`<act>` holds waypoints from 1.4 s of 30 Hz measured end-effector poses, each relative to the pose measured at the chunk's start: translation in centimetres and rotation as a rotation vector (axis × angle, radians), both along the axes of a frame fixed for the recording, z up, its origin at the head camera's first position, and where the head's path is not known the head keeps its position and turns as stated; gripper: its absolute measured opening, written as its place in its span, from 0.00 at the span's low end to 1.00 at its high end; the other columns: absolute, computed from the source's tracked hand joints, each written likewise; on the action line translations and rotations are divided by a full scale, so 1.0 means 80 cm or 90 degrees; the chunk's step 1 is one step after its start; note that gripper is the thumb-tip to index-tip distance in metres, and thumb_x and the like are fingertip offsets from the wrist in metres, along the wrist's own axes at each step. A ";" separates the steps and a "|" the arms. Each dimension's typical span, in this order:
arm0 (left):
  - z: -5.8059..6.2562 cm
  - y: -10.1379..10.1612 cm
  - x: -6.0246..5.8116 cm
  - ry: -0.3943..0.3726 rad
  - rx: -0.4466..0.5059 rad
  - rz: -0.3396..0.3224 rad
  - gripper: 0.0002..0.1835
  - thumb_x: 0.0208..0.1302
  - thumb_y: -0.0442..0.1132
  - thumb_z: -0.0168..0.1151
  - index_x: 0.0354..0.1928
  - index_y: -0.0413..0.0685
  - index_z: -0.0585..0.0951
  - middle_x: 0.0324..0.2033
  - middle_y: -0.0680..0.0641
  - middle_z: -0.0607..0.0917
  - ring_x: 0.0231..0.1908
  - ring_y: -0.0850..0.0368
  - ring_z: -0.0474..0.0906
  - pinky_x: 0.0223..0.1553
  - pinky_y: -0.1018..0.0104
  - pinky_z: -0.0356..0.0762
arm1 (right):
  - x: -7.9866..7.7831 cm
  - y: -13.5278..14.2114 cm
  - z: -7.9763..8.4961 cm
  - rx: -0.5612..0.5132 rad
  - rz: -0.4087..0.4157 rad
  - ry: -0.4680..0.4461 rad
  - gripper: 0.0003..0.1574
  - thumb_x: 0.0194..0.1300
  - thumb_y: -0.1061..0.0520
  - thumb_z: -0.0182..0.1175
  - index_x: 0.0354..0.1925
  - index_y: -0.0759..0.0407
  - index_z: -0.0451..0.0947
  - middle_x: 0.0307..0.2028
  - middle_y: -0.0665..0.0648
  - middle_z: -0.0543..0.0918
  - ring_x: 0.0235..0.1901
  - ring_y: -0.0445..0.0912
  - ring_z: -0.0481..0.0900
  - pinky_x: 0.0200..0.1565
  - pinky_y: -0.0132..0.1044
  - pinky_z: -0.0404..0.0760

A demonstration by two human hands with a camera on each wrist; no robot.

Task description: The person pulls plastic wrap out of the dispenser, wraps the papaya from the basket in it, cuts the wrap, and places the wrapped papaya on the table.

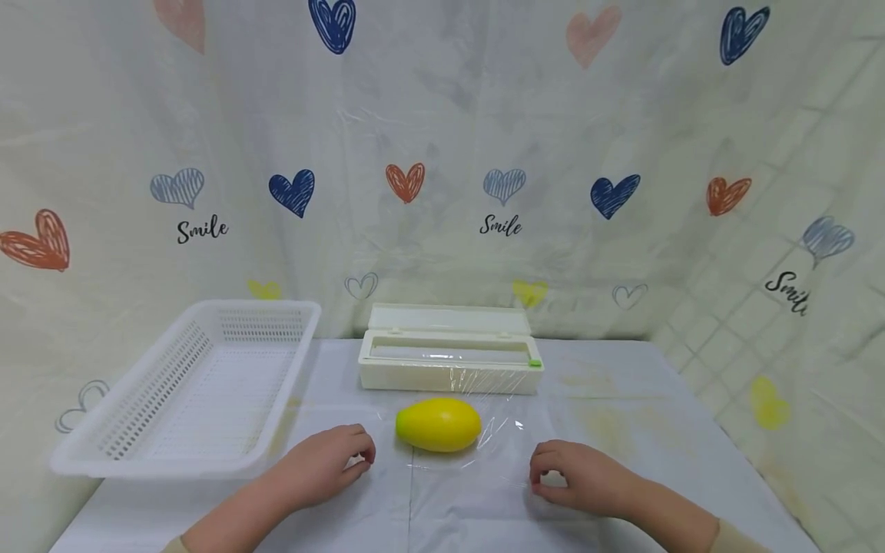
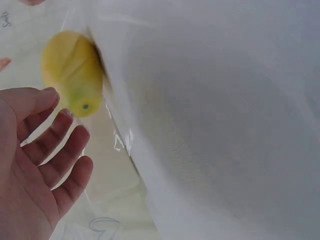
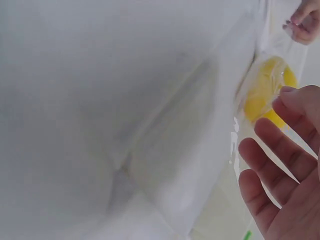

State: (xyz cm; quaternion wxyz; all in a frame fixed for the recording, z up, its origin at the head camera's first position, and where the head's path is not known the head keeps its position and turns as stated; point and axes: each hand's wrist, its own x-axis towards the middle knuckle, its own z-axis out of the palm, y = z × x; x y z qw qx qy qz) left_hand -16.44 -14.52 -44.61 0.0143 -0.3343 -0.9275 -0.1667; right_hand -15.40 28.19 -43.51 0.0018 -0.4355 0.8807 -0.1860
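Note:
A smooth yellow fruit [image 1: 439, 425], mango-like with a greenish tip, lies on the white-covered table between both hands. Clear cling film [image 1: 499, 430] runs from the white dispenser box [image 1: 449, 376] towards me and spreads around the fruit. In the right wrist view, wrinkled film overlaps the yellow fruit [image 3: 265, 90]. My left hand [image 1: 332, 465], left of the fruit, pinches the film's near edge between thumb and index finger; its other fingers [image 2: 70, 150] are loosely bent. On the right, my right hand [image 1: 584, 476] pinches the film likewise, thumb against index finger.
A white perforated plastic basket [image 1: 276, 415] stands at the left of the table. The dispenser's lid [image 1: 449, 317] is raised, with a film roll [image 1: 442, 354] inside and a green slider [image 1: 535, 363] at its right end. A heart-printed curtain [image 1: 442, 115] hangs behind.

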 end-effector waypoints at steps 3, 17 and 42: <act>0.005 0.001 -0.001 0.019 0.017 0.016 0.06 0.65 0.40 0.65 0.35 0.62 0.78 0.37 0.65 0.76 0.40 0.63 0.75 0.42 0.64 0.77 | -0.005 0.004 0.007 -0.039 -0.014 -0.023 0.11 0.66 0.56 0.65 0.35 0.37 0.77 0.37 0.34 0.76 0.35 0.37 0.77 0.36 0.30 0.77; 0.009 0.022 -0.033 0.057 0.082 0.141 0.07 0.63 0.36 0.66 0.33 0.58 0.79 0.38 0.59 0.79 0.40 0.57 0.74 0.46 0.55 0.73 | -0.045 0.011 0.027 -0.113 -0.160 -0.059 0.06 0.66 0.57 0.65 0.38 0.44 0.78 0.37 0.40 0.80 0.38 0.38 0.76 0.38 0.35 0.79; 0.005 0.043 -0.073 -0.064 0.075 0.274 0.04 0.65 0.41 0.65 0.32 0.60 0.82 0.29 0.60 0.80 0.29 0.58 0.72 0.36 0.59 0.71 | -0.113 -0.005 -0.005 -0.033 -0.321 -0.091 0.03 0.68 0.54 0.63 0.36 0.51 0.81 0.27 0.43 0.79 0.29 0.39 0.73 0.32 0.36 0.74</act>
